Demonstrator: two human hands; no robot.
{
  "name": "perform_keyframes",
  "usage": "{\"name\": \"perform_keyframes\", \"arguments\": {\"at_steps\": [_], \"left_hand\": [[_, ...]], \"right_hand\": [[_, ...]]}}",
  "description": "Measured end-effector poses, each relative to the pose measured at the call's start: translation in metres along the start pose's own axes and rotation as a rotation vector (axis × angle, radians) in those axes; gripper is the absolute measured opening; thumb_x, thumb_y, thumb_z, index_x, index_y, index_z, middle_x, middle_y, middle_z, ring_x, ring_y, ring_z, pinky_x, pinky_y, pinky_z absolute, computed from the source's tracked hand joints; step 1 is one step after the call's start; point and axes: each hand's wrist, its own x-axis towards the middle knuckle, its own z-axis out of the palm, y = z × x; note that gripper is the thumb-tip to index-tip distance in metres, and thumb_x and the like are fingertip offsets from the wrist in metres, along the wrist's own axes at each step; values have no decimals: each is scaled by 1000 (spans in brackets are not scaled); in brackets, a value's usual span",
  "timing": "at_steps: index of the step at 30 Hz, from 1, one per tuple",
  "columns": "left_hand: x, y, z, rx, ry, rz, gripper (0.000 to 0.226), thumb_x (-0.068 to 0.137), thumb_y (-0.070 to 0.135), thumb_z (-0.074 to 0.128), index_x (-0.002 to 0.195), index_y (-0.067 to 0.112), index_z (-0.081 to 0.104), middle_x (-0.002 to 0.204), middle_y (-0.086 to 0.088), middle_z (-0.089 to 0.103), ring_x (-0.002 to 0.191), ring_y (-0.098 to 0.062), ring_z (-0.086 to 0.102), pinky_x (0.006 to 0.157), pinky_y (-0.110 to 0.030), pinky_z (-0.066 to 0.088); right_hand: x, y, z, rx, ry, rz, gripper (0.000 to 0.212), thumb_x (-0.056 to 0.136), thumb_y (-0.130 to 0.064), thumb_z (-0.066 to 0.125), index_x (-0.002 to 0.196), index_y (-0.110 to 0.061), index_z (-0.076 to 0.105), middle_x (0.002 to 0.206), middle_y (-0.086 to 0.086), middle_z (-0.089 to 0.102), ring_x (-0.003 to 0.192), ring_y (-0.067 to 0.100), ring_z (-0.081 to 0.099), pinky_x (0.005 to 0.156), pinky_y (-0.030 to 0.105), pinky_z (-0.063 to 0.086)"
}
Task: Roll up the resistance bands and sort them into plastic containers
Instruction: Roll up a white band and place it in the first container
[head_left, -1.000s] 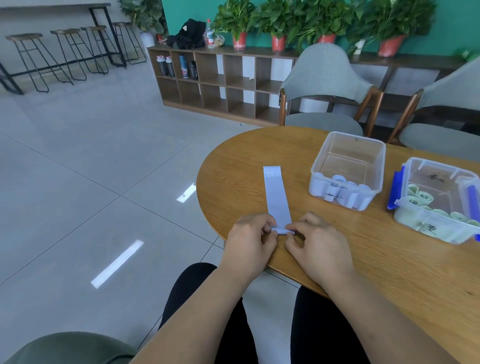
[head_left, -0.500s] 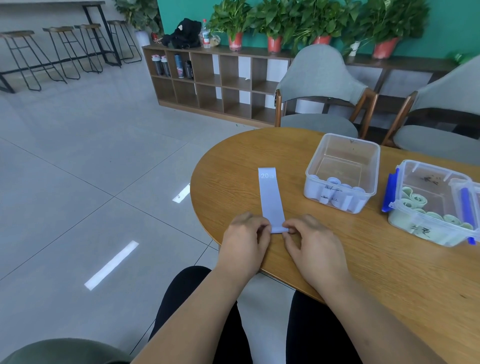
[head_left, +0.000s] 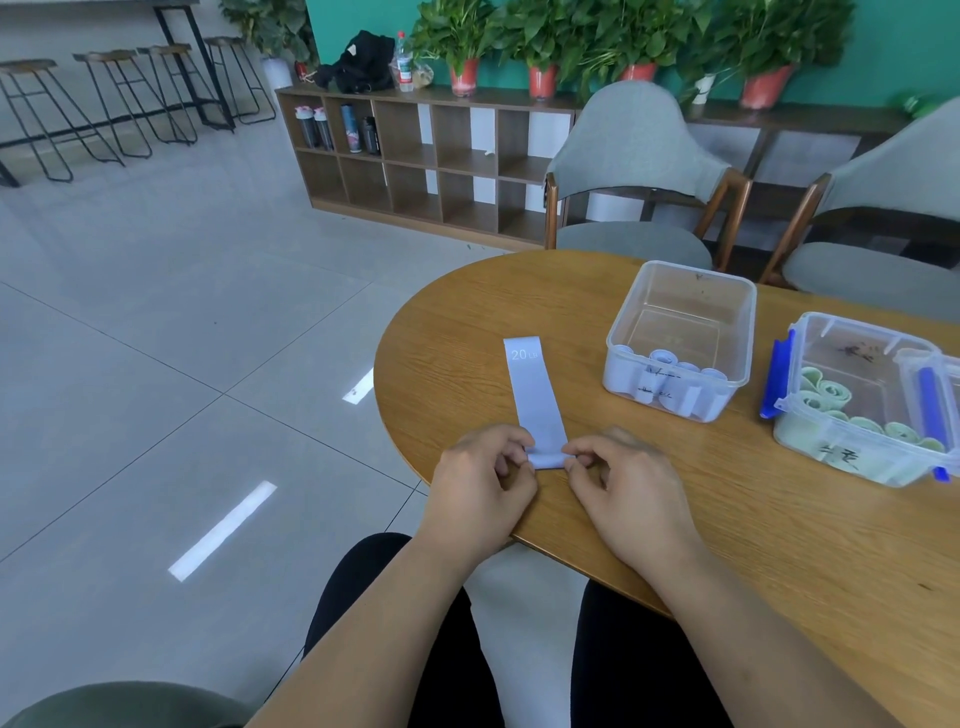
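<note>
Wooden bench (head_left: 675, 519) at the edge, and both hands are on the lilac band (head_left: 535, 400): left hand (head_left: 480, 483) and right hand (head_left: 631, 483) pinch its near end, first turn just formed. Lilac rolls fill one tub (head_left: 680, 338), green rolls the other (head_left: 862, 400); most of this band lies flat.

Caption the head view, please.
Left hand and right hand pinch the near end of the lavender band on the table.
</note>
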Motion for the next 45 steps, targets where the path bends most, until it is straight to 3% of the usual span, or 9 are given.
{"name": "perform_keyframes", "arguments": {"at_steps": [9, 15, 20, 25, 28, 33, 36, 38, 45], "left_hand": [[-1, 1, 3, 81, 42, 59, 16, 84, 12, 76, 94, 25, 73, 89, 16, 65, 84, -8, 58, 74, -15, 46], [0, 2, 2, 68, 51, 48, 16, 84, 14, 79, 94, 25, 74, 88, 17, 67, 82, -9, 60, 74, -22, 51], [-2, 3, 0, 18, 42, 7, 17, 88, 17, 78, 101, 27, 75, 88, 18, 68, 83, -8, 62, 74, -16, 49], [-1, 4, 0, 43, 41, 36, 12, 88, 17, 78, 94, 27, 74, 86, 19, 67, 81, -9, 60, 72, -12, 43], [-1, 2, 2, 62, 51, 58, 13, 87, 16, 78, 96, 25, 74, 89, 18, 66, 83, -9, 59, 74, -19, 48], [0, 1, 4, 91, 54, 58, 15, 86, 13, 77, 97, 24, 74, 90, 18, 66, 83, -8, 58, 74, -22, 50], [0, 1, 4, 88, 58, 53, 15, 87, 14, 77, 98, 24, 75, 89, 17, 67, 82, -8, 59, 74, -22, 51], [0, 1, 4, 82, 66, 39, 15, 88, 15, 78, 99, 25, 76, 89, 18, 67, 82, -8, 59, 74, -22, 51], [-1, 2, 2, 22, 32, 1, 14, 90, 19, 77, 99, 30, 74, 86, 19, 68, 84, -10, 61, 72, -19, 49]], "right_hand": [[1, 0, 0, 24, 33, -3, 17, 93, -27, 77, 108, -34, 75, 92, -21, 67, 70, -7, 55, 68, 22, 49], [-1, 0, 1, -5, 44, -40, 18, 88, -22, 80, 105, -29, 77, 93, -20, 66, 65, -12, 49, 68, 27, 53], [-1, 0, 0, 19, 35, -25, 17, 86, -23, 80, 100, -31, 78, 88, -20, 66, 67, -6, 54, 66, 24, 50], [0, 1, 0, 13, 37, -22, 10, 91, -27, 76, 100, -32, 77, 88, -20, 65, 67, -5, 54, 66, 23, 48], [0, 2, 3, -34, 39, -29, 11, 96, -32, 71, 105, -32, 77, 95, -19, 65, 66, -2, 52, 66, 29, 53], [-3, -2, 4, -149, 26, -74, 22, 96, -33, 70, 116, -27, 75, 100, -13, 65, 76, 14, 66, 64, 39, 57], [-2, -4, 2, -103, 27, -40, 33, 91, -25, 76, 123, -28, 70, 96, -15, 65, 68, 0, 56, 66, 35, 56], [-1, -4, 0, -36, 41, -24, 25, 90, -21, 77, 113, -28, 69, 92, -16, 66, 63, -7, 49, 66, 30, 54], [-1, 0, -1, 6, 53, -31, 13, 90, -22, 78, 101, -29, 75, 86, -18, 66, 70, -8, 55, 65, 12, 40]]}}
